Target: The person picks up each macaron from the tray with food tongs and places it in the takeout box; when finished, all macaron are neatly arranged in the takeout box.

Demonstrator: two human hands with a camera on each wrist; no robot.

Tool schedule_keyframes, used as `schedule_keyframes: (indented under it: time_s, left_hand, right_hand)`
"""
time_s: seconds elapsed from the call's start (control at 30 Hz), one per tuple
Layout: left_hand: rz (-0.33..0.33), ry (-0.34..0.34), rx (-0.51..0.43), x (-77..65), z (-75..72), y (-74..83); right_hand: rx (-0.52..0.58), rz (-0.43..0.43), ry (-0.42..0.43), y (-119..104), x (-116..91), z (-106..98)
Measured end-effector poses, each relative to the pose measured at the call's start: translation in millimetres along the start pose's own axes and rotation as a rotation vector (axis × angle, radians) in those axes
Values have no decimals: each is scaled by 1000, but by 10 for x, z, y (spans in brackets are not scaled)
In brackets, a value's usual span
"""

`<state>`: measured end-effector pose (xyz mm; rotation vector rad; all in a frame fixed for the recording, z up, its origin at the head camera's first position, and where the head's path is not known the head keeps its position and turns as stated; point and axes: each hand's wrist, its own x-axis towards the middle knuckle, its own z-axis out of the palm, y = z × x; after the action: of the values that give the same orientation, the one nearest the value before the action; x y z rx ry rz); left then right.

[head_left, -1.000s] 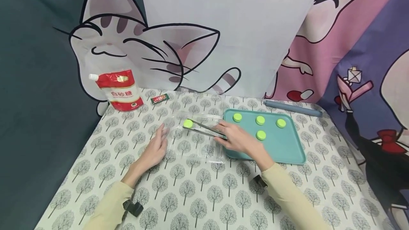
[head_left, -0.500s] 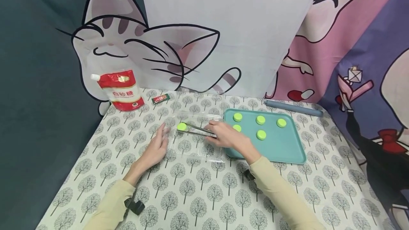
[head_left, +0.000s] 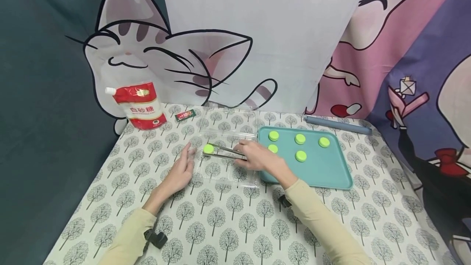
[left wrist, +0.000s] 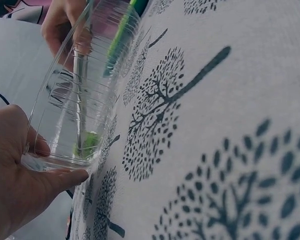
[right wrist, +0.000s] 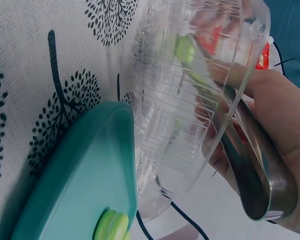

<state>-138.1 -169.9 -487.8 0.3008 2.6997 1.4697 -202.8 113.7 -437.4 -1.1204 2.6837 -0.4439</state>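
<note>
My right hand (head_left: 254, 156) holds metal tongs (right wrist: 245, 155), whose tips reach leftward into a clear plastic box (head_left: 228, 179). Between the tips sits a bright green macaron (head_left: 208, 149), near the box's left wall and low inside it in the left wrist view. The left hand (head_left: 180, 171) grips that left wall, with the thumb (left wrist: 65, 180) outside and fingertips by the rim. The box's clear lid (head_left: 229, 120) lies open toward the back. Close to the right of the box, a teal tray (head_left: 324, 171) bears several more green macarons (head_left: 300, 156).
A red and white sugar pouch (head_left: 141, 105) stands at the back left, with a small green and red packet (head_left: 185, 115) beside it. Behind the tray lies a blue-grey rod (head_left: 337, 125). Printed curtains rise behind the table's tree-patterned cloth (head_left: 228, 224).
My right hand has moved left with the tongs, bringing the macaron toward the box's left wall and slightly nearer to me. The left hand has stayed at the box.
</note>
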Motion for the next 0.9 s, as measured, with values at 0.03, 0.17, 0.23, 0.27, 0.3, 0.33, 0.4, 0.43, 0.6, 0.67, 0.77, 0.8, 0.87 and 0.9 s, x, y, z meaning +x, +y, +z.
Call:
schedule_keyframes:
  time_s: [0.03, 0.17, 0.23, 0.27, 0.3, 0.33, 0.4, 0.43, 0.6, 0.67, 0.77, 0.8, 0.87, 0.9]
  left_hand:
    - [2, -2, 0, 3, 1, -1]
    - [0, -8, -14, 8, 1, 4]
    - [-2, -11, -14, 5, 0, 4]
    - [-3, -10, -16, 3, 0, 4]
    - [-5, -8, -18, 1, 0, 4]
    - [-5, -7, -17, -1, 2, 2]
    - [-3, -6, -14, -5, 4, -4]
    - [-1, -5, -13, -3, 8, -5]
    - [-6, -8, -20, 15, 24, 1]
    - [-10, -12, -27, 20, 28, 9]
    - [-12, -16, -29, 20, 26, 12]
    - [-14, -16, -29, 17, 23, 11]
    - [-20, -15, -31, 13, 18, 4]
    - [-21, -15, -30, 12, 17, -1]
  right_hand:
    - [-1, 1, 6, 1, -11, -6]
    - [-20, -19, 42, 7, -88, -50]
    - [-37, -23, 63, 13, -142, -78]
    - [-40, -24, 73, 16, -174, -94]
    - [-43, -25, 84, 18, -210, -111]
    - [-45, -24, 95, 24, -241, -125]
    - [-39, -23, 122, 43, -305, -150]
    - [-31, -24, 136, 56, -341, -165]
    - [-28, -25, 214, 146, -534, -213]
    - [-28, -19, 249, 184, -618, -230]
    - [-20, -8, 291, 239, -736, -248]
    - [-16, 0, 303, 257, -773, -250]
    - [-12, 12, 325, 292, -850, -252]
    - [-10, 18, 335, 312, -889, -251]
